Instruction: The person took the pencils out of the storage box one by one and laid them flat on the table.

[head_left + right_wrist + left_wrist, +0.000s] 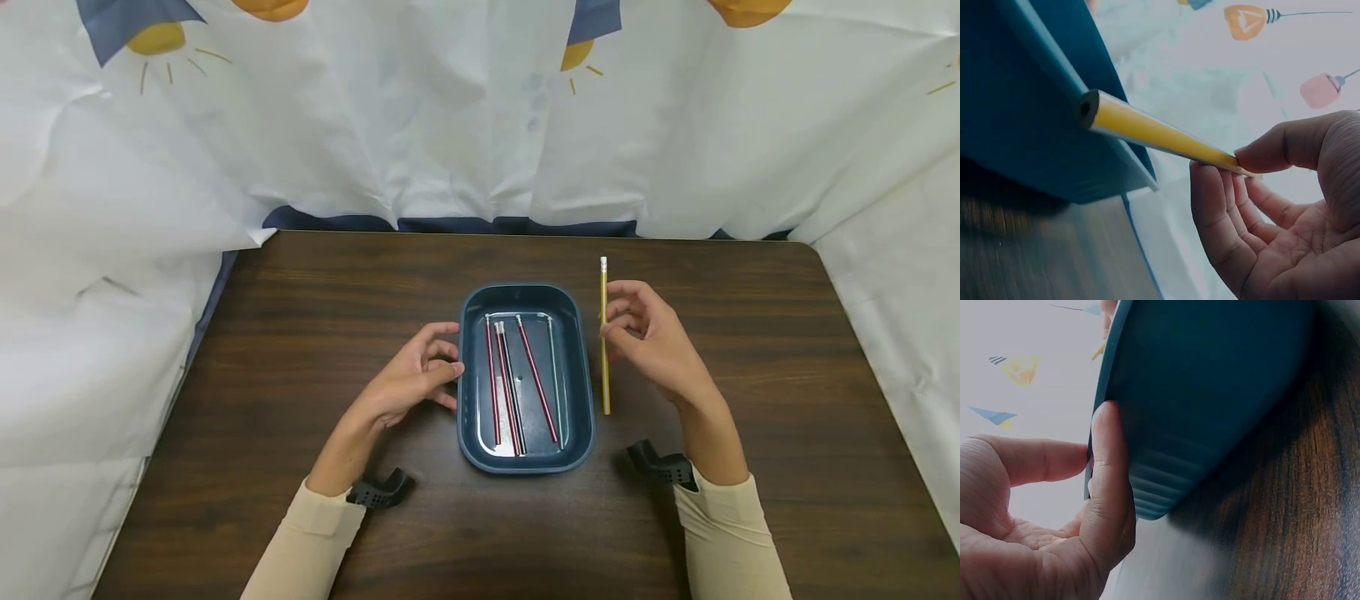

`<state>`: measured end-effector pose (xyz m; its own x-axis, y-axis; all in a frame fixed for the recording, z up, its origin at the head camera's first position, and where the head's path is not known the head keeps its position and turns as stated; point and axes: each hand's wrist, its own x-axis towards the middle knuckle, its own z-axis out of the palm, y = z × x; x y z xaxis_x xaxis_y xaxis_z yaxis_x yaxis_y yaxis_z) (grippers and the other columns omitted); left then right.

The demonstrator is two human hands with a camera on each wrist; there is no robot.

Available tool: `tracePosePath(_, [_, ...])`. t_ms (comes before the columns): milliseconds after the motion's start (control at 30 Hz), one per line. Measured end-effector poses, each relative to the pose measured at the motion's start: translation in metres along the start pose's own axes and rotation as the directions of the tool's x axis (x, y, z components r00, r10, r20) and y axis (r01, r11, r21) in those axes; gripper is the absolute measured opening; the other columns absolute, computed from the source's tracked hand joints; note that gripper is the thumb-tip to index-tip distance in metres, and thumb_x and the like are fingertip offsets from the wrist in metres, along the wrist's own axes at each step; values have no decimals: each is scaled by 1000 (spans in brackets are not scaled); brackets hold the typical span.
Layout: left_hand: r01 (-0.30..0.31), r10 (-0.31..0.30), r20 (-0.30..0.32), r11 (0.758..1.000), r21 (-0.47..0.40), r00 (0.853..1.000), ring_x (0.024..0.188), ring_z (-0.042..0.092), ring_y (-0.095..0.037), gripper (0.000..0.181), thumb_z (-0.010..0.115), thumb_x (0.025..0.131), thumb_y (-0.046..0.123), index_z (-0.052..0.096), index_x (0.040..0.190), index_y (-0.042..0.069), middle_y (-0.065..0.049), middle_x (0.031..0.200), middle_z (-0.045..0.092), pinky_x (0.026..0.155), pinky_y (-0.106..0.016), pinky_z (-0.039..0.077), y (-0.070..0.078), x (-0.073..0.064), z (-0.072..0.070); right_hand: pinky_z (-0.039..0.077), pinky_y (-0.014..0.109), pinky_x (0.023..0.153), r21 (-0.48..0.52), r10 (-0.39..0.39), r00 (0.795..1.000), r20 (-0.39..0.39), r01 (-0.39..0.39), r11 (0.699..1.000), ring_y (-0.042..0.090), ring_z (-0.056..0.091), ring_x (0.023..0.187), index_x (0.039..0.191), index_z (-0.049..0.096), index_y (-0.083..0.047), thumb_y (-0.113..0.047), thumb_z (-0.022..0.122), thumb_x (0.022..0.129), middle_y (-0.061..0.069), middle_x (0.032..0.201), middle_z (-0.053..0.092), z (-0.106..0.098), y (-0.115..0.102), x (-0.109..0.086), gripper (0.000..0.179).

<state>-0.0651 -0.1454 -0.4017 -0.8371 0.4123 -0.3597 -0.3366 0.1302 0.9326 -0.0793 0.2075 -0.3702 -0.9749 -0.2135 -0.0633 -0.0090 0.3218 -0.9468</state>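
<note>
A blue rectangular tray (471,454) lies on the dark wooden table, with several pencils inside: red-striped ones (537,379), a dark one (513,392) and a green one (556,383). My left hand (412,375) pinches the tray's left rim between thumb and fingers; the left wrist view shows the fingers along the outer wall (1210,381). Just right of the tray, my right hand (652,342) pinches a yellow pencil (604,367) between thumb and fingertips. It points lengthwise away from me, white eraser at the far end; its unsharpened end faces the right wrist camera.
The brown wood-grain table (750,333) extends on both sides of the tray. White curtains (450,125) with blue and orange prints hang along its far edge and sides. Black wrist bands (663,465) sit at both sleeves.
</note>
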Motion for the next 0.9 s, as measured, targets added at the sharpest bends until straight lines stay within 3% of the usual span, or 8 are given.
tracePosePath(267, [-7,7,-4,1000,-11,1000,91,66,-22,69,60,101,3,26,161,7,-21,127,47,68,-40,71,0,0,0,67,38,68,4,16,1000,-19,-16,1000,9,66,88,149,45,-4,-4,61,103,8,110,56,-5,6,1,49])
tracePosePath(600, [-3,2,-13,1000,-16,1000,94,68,-26,68,60,102,3,27,161,8,-27,133,47,69,-40,71,1,-2,-2,66,35,65,-70,19,999,-38,-22,997,8,64,85,149,46,-2,-3,61,102,12,110,56,-8,13,4,50])
tracePosePath(900, [-5,5,4,1000,-15,1000,93,67,-22,69,61,102,5,26,161,8,-24,132,47,70,-41,71,-2,-1,-1,64,31,63,-151,7,999,-52,-15,988,7,62,83,148,48,-1,-2,60,101,14,109,57,-11,21,1,49])
